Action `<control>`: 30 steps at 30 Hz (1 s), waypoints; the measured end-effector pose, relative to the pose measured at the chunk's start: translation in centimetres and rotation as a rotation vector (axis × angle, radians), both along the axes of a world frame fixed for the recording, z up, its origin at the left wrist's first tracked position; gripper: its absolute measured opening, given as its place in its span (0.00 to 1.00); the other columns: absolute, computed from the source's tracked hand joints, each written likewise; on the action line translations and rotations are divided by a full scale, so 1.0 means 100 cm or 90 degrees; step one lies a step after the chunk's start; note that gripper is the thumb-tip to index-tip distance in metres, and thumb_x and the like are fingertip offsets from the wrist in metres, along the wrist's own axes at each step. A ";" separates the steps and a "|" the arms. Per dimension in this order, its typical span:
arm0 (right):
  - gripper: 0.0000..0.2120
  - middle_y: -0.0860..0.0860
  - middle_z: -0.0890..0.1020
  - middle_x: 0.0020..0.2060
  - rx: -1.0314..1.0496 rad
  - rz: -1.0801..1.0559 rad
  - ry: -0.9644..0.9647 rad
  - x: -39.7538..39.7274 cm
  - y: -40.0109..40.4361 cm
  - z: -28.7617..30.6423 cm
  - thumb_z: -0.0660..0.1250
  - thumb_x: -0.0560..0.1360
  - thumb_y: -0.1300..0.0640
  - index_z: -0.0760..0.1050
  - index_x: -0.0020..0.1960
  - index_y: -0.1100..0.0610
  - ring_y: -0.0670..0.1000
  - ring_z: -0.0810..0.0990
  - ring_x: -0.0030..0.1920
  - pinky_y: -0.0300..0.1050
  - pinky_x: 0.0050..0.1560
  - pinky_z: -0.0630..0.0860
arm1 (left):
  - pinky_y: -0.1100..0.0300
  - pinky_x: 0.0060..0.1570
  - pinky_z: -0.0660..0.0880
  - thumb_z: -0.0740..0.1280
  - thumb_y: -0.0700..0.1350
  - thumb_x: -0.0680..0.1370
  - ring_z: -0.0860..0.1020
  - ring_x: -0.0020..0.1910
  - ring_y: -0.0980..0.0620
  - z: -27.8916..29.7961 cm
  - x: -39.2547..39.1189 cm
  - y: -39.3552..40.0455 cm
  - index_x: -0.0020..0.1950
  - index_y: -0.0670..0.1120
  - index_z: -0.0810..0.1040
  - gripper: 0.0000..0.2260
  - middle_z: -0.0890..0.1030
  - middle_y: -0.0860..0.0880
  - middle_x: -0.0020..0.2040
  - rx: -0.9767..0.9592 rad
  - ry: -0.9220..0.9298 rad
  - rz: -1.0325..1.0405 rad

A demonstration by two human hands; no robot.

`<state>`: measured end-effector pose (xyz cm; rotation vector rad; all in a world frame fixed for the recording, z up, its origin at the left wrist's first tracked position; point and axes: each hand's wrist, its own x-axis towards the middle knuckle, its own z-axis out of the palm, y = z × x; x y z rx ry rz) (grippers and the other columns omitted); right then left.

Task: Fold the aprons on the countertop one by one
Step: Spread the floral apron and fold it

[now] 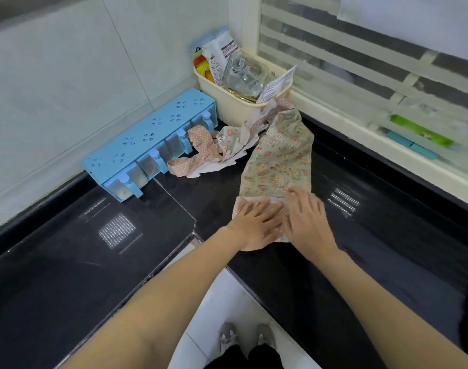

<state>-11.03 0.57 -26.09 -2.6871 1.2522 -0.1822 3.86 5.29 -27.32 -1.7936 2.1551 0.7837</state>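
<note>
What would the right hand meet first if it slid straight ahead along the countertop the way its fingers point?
The right hand lies flat on the near end of the floral apron, fingers pointing away. Sliding on, it would probably just run further up that apron; the cream basket stands beyond.

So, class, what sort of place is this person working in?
Most likely a home kitchen: a dark glossy countertop against tiled walls, a blue spice rack of small jars, and a cream basket of packets and glassware.
</note>
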 end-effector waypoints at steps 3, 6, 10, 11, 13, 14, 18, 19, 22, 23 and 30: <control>0.42 0.48 0.52 0.77 0.201 0.103 0.100 -0.009 0.007 -0.011 0.36 0.67 0.36 0.50 0.77 0.54 0.51 0.48 0.77 0.50 0.74 0.42 | 0.46 0.73 0.36 0.51 0.59 0.81 0.36 0.76 0.49 0.000 0.004 0.001 0.78 0.52 0.45 0.29 0.42 0.51 0.78 -0.021 -0.016 -0.023; 0.51 0.45 0.38 0.76 0.192 0.105 0.156 -0.021 0.001 -0.024 0.36 0.60 0.27 0.35 0.76 0.53 0.48 0.34 0.75 0.47 0.72 0.33 | 0.41 0.71 0.35 0.55 0.64 0.77 0.35 0.75 0.45 -0.006 0.018 0.011 0.77 0.55 0.40 0.35 0.39 0.51 0.78 -0.060 -0.045 -0.015; 0.50 0.46 0.44 0.77 0.210 0.087 0.138 -0.021 -0.007 -0.020 0.52 0.64 0.28 0.42 0.78 0.52 0.48 0.41 0.76 0.45 0.73 0.39 | 0.56 0.72 0.39 0.64 0.59 0.76 0.44 0.76 0.48 -0.005 0.030 0.016 0.78 0.48 0.47 0.39 0.46 0.49 0.78 -0.109 0.041 0.075; 0.46 0.45 0.46 0.76 0.225 0.086 0.126 -0.024 -0.009 -0.016 0.59 0.69 0.33 0.44 0.78 0.52 0.48 0.44 0.76 0.45 0.74 0.41 | 0.60 0.72 0.41 0.66 0.56 0.75 0.47 0.76 0.48 -0.003 0.028 0.018 0.78 0.46 0.49 0.39 0.49 0.48 0.78 -0.126 0.074 0.100; 0.41 0.45 0.48 0.76 0.242 0.101 0.134 -0.028 -0.016 -0.008 0.66 0.73 0.49 0.46 0.77 0.52 0.49 0.47 0.76 0.46 0.74 0.48 | 0.63 0.71 0.45 0.68 0.51 0.74 0.50 0.76 0.49 -0.001 0.024 0.023 0.77 0.45 0.50 0.38 0.51 0.47 0.77 -0.135 0.121 0.143; 0.40 0.46 0.49 0.76 0.247 0.108 0.145 -0.032 -0.019 -0.005 0.66 0.73 0.54 0.47 0.77 0.52 0.49 0.49 0.76 0.45 0.73 0.50 | 0.62 0.71 0.45 0.68 0.50 0.74 0.50 0.76 0.49 -0.001 0.020 0.026 0.77 0.46 0.50 0.38 0.51 0.48 0.77 -0.136 0.126 0.149; 0.38 0.45 0.49 0.76 0.268 0.124 0.171 -0.055 -0.023 0.001 0.64 0.74 0.61 0.48 0.77 0.53 0.49 0.50 0.75 0.41 0.71 0.56 | 0.55 0.73 0.42 0.66 0.54 0.73 0.50 0.76 0.47 -0.007 -0.006 0.041 0.77 0.47 0.52 0.38 0.53 0.48 0.77 -0.225 -0.001 0.120; 0.38 0.46 0.49 0.76 0.267 0.133 0.179 -0.062 -0.023 0.002 0.64 0.74 0.61 0.48 0.77 0.53 0.49 0.50 0.76 0.40 0.72 0.56 | 0.53 0.74 0.44 0.67 0.54 0.72 0.50 0.76 0.45 -0.008 -0.013 0.044 0.77 0.46 0.54 0.38 0.54 0.47 0.77 -0.246 -0.008 0.119; 0.38 0.47 0.50 0.76 0.260 0.172 0.199 -0.094 -0.022 0.002 0.64 0.73 0.62 0.49 0.77 0.54 0.50 0.50 0.75 0.41 0.74 0.52 | 0.53 0.73 0.53 0.68 0.53 0.71 0.52 0.73 0.43 -0.004 -0.041 0.055 0.76 0.44 0.56 0.38 0.54 0.44 0.76 -0.220 0.037 0.121; 0.38 0.47 0.50 0.76 0.261 0.180 0.197 -0.104 -0.022 0.002 0.64 0.72 0.62 0.50 0.77 0.54 0.50 0.50 0.75 0.41 0.74 0.51 | 0.55 0.73 0.53 0.68 0.53 0.72 0.52 0.73 0.44 -0.002 -0.050 0.058 0.76 0.44 0.54 0.38 0.52 0.44 0.76 -0.197 0.039 0.117; 0.34 0.46 0.58 0.74 0.294 0.207 0.122 -0.175 -0.006 0.007 0.64 0.72 0.64 0.58 0.75 0.55 0.48 0.58 0.73 0.37 0.68 0.58 | 0.57 0.72 0.59 0.66 0.48 0.77 0.49 0.76 0.50 0.008 -0.138 0.079 0.78 0.46 0.43 0.39 0.44 0.48 0.78 -0.170 0.042 0.160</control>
